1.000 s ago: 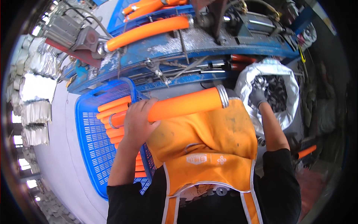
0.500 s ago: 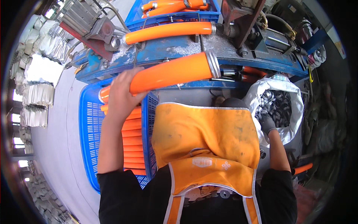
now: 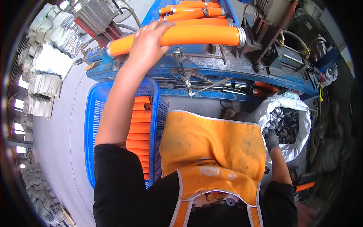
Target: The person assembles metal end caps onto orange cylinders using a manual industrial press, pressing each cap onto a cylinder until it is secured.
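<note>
Left hand (image 3: 149,42) clamped round one tube (image 3: 204,36), far, over one bench (image 3: 242,59). Right hand (image 3: 271,140), gloved, among uncountable rings (image 3: 289,130) in one sack (image 3: 303,128), right; its grip cannot be told. Two crates (image 3: 89,128): one left, one far.

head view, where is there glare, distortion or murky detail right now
In the head view, glare bleaches the stacked pale bundles at left; the long blue metal bench bows with the fisheye; black fills the corners; the grey-gloved right hand blends into the loose dark metal rings.
</note>
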A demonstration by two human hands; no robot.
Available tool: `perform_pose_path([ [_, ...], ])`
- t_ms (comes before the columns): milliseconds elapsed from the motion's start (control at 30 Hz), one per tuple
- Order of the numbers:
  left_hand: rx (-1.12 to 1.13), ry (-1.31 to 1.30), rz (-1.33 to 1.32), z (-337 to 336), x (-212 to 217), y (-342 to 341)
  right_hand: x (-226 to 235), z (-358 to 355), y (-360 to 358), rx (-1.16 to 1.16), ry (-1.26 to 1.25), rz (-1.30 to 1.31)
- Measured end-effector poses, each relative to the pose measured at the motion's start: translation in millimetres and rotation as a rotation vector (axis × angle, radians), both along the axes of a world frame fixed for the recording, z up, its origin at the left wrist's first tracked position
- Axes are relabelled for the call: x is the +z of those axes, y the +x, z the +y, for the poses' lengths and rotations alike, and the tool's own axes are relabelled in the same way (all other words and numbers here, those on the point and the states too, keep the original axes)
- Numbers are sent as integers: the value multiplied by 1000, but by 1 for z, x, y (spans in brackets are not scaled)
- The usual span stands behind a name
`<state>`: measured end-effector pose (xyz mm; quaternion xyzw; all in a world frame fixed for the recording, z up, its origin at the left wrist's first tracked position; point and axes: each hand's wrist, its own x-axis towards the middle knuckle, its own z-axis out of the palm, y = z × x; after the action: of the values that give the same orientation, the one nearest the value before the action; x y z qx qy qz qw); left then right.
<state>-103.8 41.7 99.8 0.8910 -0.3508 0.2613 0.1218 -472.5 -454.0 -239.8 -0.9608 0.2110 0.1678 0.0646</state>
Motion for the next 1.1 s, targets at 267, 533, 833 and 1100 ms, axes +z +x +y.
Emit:
perform_pose_path([
  [267, 18, 141, 290, -34, -67, 76, -5, 6, -1, 5, -23, -89],
  [533, 229, 239, 189, -33, -108, 84, -20, -4, -3, -35, -15, -4],
  [833, 215, -429, -28, 88, -158, -5, -110, -101, -52, 206, -189, 109],
  [1100, 995, -1193, 755, 254, -393, -90, -55, -17, 13, -29, 149, 99],
])
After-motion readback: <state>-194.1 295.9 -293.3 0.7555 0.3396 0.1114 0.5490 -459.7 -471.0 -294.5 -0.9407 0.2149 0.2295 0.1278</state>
